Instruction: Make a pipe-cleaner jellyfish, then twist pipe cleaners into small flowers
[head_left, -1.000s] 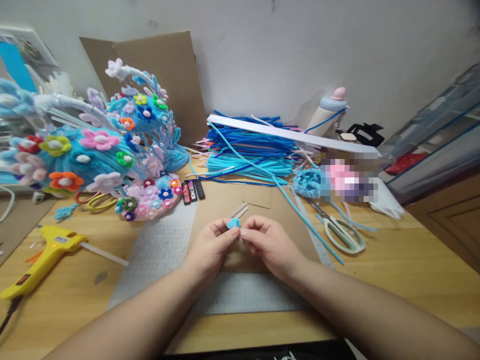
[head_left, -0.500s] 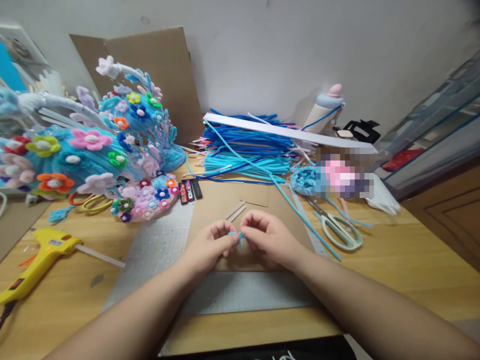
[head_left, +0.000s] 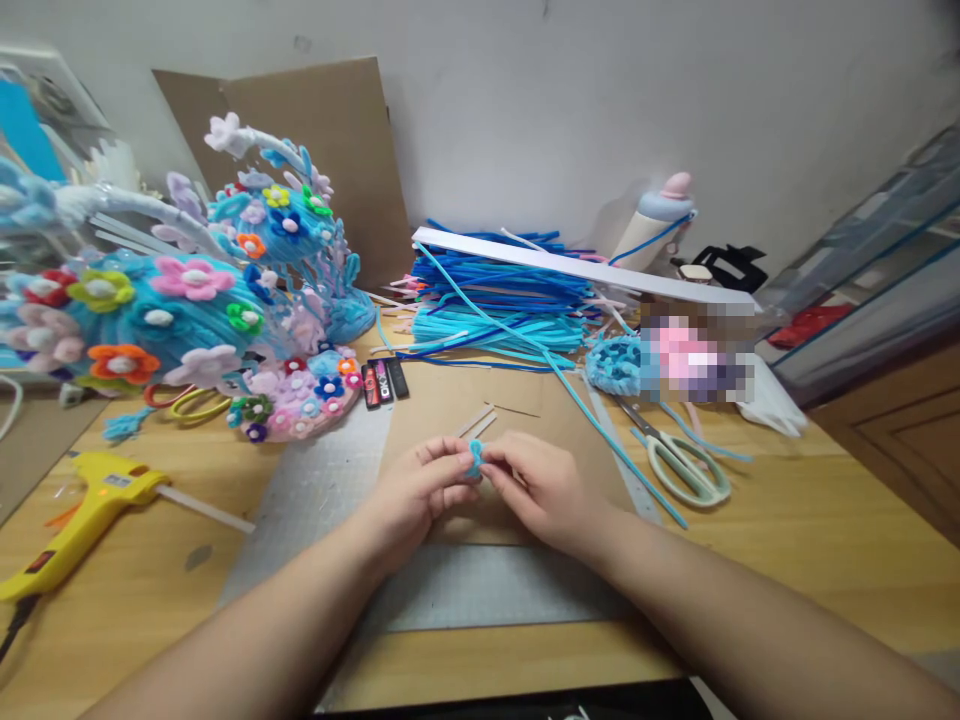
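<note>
Between my fingertips is a small light-blue pipe cleaner (head_left: 475, 457), bent into little loops. My left hand (head_left: 431, 482) pinches it from the left, thumb against the index finger. From the other side my right hand (head_left: 541, 488) grips it between thumb and forefinger. Both hands are just above a brown cardboard sheet (head_left: 577, 410), which lies on a grey cutting mat (head_left: 510, 590). Past my fingertips, two thin pale sticks (head_left: 480, 420) rest on the cardboard. Parts of the blue piece are hidden by my fingers.
Bundled blue pipe cleaners (head_left: 502, 290) lie at the back. Scissors (head_left: 686, 470) and one long blue pipe cleaner (head_left: 622, 440) are on the right. Leftward are a yellow glue gun (head_left: 97, 510) and flower-covered fuzzy lamps (head_left: 180, 300). Small dark packs (head_left: 382, 382) sit beside the cardboard.
The blue piece has turned more upright between my fingers, showing its loops. My right hand has shifted slightly down and to the right. The whole view has moved a little.
</note>
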